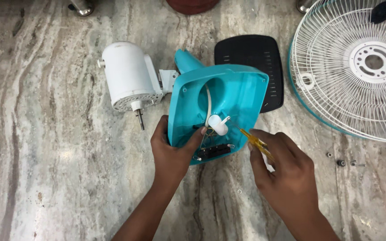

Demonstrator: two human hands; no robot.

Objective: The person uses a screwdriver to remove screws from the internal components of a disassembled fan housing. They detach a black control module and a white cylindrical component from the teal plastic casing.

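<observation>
While your left hand [171,154] grips the upturned turquoise fan base [220,107] at frame centre, your right hand [282,167] pinches a yellow screwdriver [254,141]; black bottom cover [253,62] already off, loose screws [341,162] lower right, wiring inside exposed.

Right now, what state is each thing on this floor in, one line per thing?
Turquoise fan base: upside down, bottom cover off, wiring exposed.
Black base cover: removed, lying behind the base.
White motor: lying on its side, shaft bare.
Fan guard: detached, lying flat.
Screws: loose on the floor.
Yellow screwdriver: held in right hand, tip inside the base.
Left hand: fingers grip the base's rim.
</observation>
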